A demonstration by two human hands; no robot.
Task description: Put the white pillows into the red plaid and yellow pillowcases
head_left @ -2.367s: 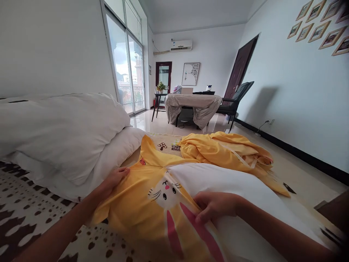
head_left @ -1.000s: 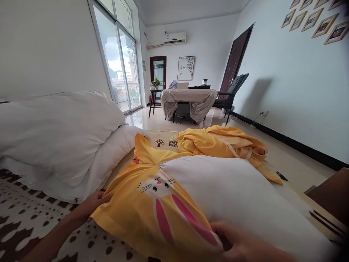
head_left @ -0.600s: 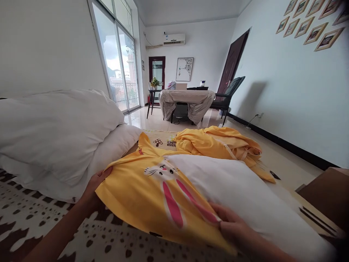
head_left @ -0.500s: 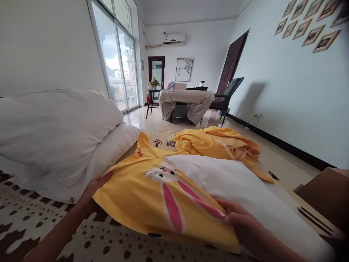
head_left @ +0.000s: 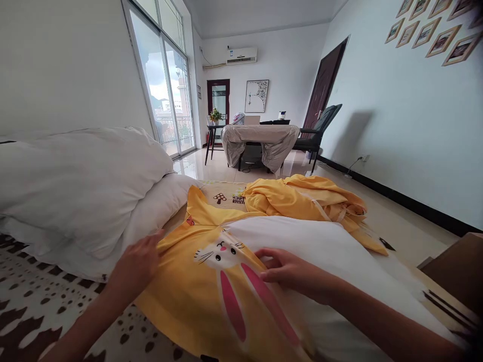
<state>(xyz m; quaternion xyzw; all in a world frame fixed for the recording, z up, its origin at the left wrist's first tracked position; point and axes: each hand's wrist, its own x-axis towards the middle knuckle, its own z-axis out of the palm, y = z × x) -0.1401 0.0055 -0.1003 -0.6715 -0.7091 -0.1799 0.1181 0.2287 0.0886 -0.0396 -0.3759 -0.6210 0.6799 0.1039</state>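
A yellow pillowcase (head_left: 181,281) printed with a white rabbit with pink ears lies spread out in front of me. A white pillow (head_left: 313,241) rests along its right side, partly covered by the cloth; how far it goes inside is hidden. My left hand (head_left: 138,261) is closed at the left edge of the pillowcase, its fingertips somewhat blurred. Beside the rabbit's face, my right hand (head_left: 283,269) is at the cloth's right edge, over the pillow. Its thumb and bent fingers are apart, with a gap between them.
Large white pillows (head_left: 83,176) are piled at the left. Bunched yellow fabric (head_left: 302,198) lies beyond the white pillow. A cardboard box (head_left: 453,266) stands at the right. Farther off are a covered table (head_left: 260,133) and a black chair (head_left: 317,133).
My right hand has left the lower right part of the pillowcase and moved up and left beside the rabbit's face. My left hand has shifted slightly up and right. The lower cloth has dropped.
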